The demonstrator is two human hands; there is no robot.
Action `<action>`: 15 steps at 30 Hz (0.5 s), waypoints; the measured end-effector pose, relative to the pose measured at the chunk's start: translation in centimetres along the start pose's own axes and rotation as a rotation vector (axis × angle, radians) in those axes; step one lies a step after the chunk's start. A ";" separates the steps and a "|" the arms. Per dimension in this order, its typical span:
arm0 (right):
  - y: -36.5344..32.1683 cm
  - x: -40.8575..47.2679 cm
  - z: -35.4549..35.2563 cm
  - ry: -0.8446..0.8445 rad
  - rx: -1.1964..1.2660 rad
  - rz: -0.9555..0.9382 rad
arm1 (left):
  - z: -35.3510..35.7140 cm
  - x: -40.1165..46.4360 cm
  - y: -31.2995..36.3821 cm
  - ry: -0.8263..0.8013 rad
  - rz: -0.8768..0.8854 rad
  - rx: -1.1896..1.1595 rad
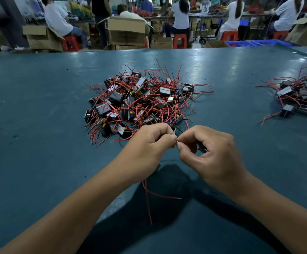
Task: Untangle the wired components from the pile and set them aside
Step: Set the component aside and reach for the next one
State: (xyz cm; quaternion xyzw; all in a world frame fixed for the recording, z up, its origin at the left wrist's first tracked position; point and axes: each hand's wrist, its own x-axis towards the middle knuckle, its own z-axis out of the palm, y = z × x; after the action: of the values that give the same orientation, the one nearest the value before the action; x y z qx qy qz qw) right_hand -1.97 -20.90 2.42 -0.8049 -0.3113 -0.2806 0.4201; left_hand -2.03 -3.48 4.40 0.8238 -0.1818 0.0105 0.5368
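Observation:
A pile [139, 101] of small black box components with tangled red wires lies in the middle of the teal table [39, 107]. Just in front of it my left hand [149, 147] and my right hand [209, 153] meet fingertip to fingertip, both pinching thin wire ends. Red wires [149, 195] hang down from under my left hand toward the near edge. A dark component corner [203, 150] shows under my right fingers; most of it is hidden.
A smaller group of the same wired components [300, 99] lies at the table's right edge. Beyond the far edge stand cardboard boxes [127, 32], red stools [180, 40], blue crates [258, 43] and several seated people [181, 15].

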 end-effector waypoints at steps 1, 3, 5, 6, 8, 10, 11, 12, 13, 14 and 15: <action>0.0 0.0 0.0 -0.004 0.004 0.002 | 0.0 0.0 -0.1 -0.005 -0.014 -0.010; 0.1 -0.1 0.2 -0.016 0.015 0.011 | 0.1 0.0 -0.2 -0.012 -0.033 -0.029; 0.1 -0.1 0.3 -0.028 0.024 0.025 | 0.1 0.1 -0.4 -0.013 -0.034 -0.035; 0.1 -0.1 0.3 -0.032 0.027 0.036 | 0.1 0.1 -0.5 -0.015 -0.022 -0.029; 0.4 0.0 0.1 -0.034 0.038 0.072 | -0.3 0.1 -0.7 -0.039 0.017 0.011; 0.8 0.2 -0.2 -0.041 0.048 0.116 | -0.9 0.1 -0.9 -0.112 0.043 0.080; 1.0 0.3 -0.4 -0.050 0.051 0.131 | -1.1 0.1 -1.1 -0.153 0.061 0.132; 1.2 0.4 -0.6 -0.060 0.053 0.141 | -1.2 0.1 -1.3 -0.172 0.091 0.196; 1.3 0.5 -0.7 -0.072 0.052 0.147 | -1.2 0.1 -1.4 -0.159 0.125 0.256; 1.5 0.6 -0.8 -0.086 0.050 0.153 | -1.3 0.1 -1.4 -0.125 0.145 0.294; 1.6 0.7 -1.0 -0.103 0.051 0.160 | -1.3 0.2 -1.5 -0.090 0.149 0.309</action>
State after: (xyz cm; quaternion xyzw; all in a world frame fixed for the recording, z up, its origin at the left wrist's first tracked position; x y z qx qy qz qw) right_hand -0.54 -22.28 2.56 -0.8297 -0.2741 -0.1963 0.4448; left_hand -1.13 -1.82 3.69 0.8805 -0.2622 0.0411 0.3927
